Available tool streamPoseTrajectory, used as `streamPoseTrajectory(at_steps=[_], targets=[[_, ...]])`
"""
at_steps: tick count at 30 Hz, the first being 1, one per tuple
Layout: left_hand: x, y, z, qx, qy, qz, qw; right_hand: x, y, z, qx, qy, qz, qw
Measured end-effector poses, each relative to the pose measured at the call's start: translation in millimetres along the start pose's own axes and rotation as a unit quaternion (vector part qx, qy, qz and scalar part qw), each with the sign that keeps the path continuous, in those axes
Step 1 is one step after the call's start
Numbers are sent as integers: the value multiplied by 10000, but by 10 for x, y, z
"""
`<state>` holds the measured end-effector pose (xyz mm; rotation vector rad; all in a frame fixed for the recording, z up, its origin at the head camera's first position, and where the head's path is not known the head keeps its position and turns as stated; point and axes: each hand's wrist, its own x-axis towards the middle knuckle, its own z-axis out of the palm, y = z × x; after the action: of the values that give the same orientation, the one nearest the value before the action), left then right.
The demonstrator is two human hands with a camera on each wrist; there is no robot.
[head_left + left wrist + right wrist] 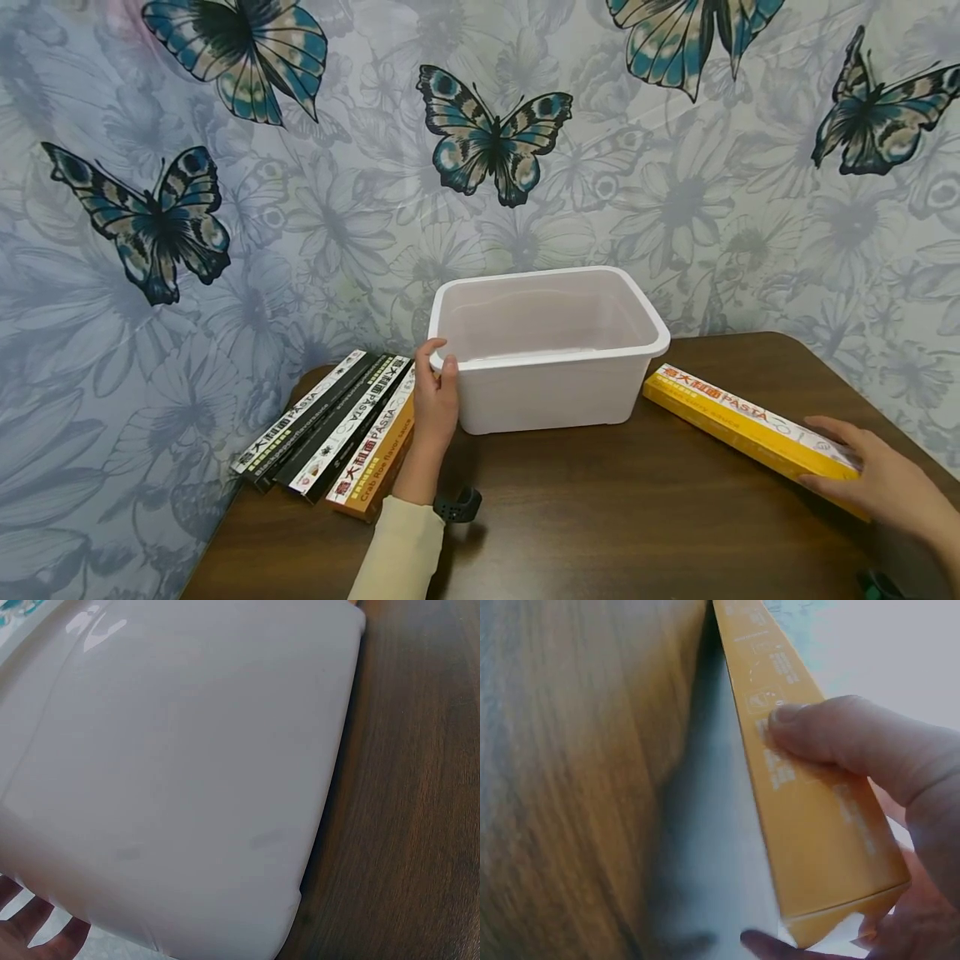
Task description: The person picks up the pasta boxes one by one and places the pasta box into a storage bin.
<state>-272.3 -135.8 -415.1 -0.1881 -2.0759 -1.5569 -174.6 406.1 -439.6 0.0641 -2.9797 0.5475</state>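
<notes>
My left hand (435, 408) grips the near left corner of a white plastic bin (547, 396), thumb and fingers at its rim. In the left wrist view the bin's smooth wall (180, 765) fills most of the picture, with some fingertips (64, 941) at the lower left. On the right, my right hand (877, 475) holds the near end of a long yellow pasta box (731, 425). Its far end lies close to the bin's right side. The right wrist view shows the thumb (825, 731) pressed along the box's printed side (825, 847), the other fingers partly hidden behind it.
Left of the bin, black pasta boxes (300, 417) and an orange pasta box (375, 454) lie side by side on the brown table (585, 517). A wall covering with butterflies (495, 137) rises right behind the table. A dark green object (877, 583) shows at the bottom right.
</notes>
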Motion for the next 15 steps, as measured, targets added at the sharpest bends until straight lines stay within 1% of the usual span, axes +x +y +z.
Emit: streamPoseTrajectory(at_steps=[4,7,12,15], targets=[[2,-5,-2,6,7,-25,10000,23,-13,-26,171,351,-105,9992],[-2,-3,-4,-21,20,-27,10000,30,-28,-60,287,510,-112,9982],[-10,-1,-6,-16,30,-39,10000,27,-67,-133,574,653,64,9962],[-7,0,-3,-6,11,-44,10000,24,-112,-163,901,779,161,9927]])
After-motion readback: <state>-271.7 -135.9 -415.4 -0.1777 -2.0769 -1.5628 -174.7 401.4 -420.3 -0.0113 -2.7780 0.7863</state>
